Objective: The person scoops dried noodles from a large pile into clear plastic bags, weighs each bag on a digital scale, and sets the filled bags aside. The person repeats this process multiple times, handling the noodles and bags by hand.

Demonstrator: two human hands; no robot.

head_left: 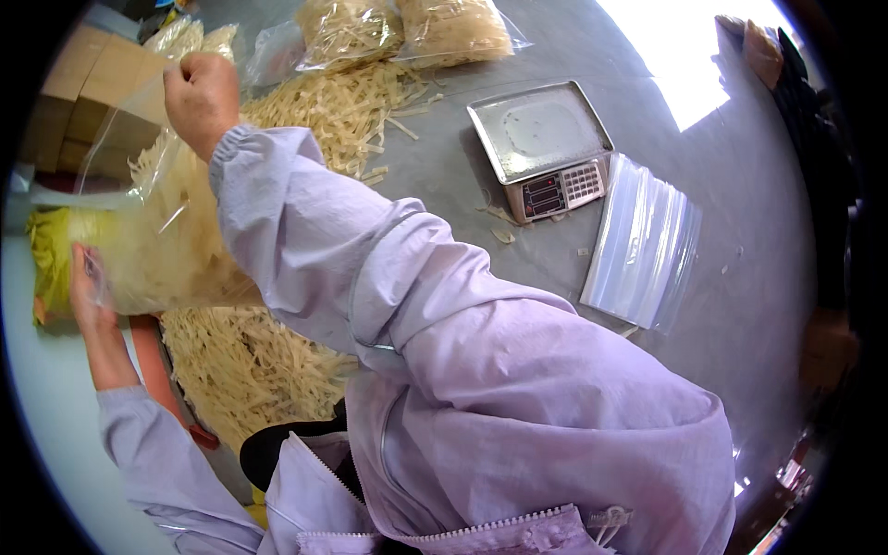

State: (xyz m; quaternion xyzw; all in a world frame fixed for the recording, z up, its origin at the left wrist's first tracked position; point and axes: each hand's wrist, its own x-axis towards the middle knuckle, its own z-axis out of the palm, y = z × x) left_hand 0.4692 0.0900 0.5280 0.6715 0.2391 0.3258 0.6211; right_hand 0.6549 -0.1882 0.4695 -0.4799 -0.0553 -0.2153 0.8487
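Observation:
A large clear plastic bag (171, 245) bulges with pale yellow dried strips and hangs tilted at the left. My right hand (202, 104) is closed in a fist at the bag's upper edge, with the arm reaching across in front of me. Lower down, my left hand (92, 289) grips the bag's bottom corner, its fingers partly behind the plastic. Below and behind the bag lie loose heaps of the same flat strips (254, 370), partly covered by my right sleeve.
A scale (541, 148) with a metal tray stands on the grey surface (740, 240). Beside it lies a stack of flat clear bags (643, 245). Filled bags (453, 32) sit at the far side. Cardboard boxes (102, 74) and a yellow sack (51, 250) are at the left.

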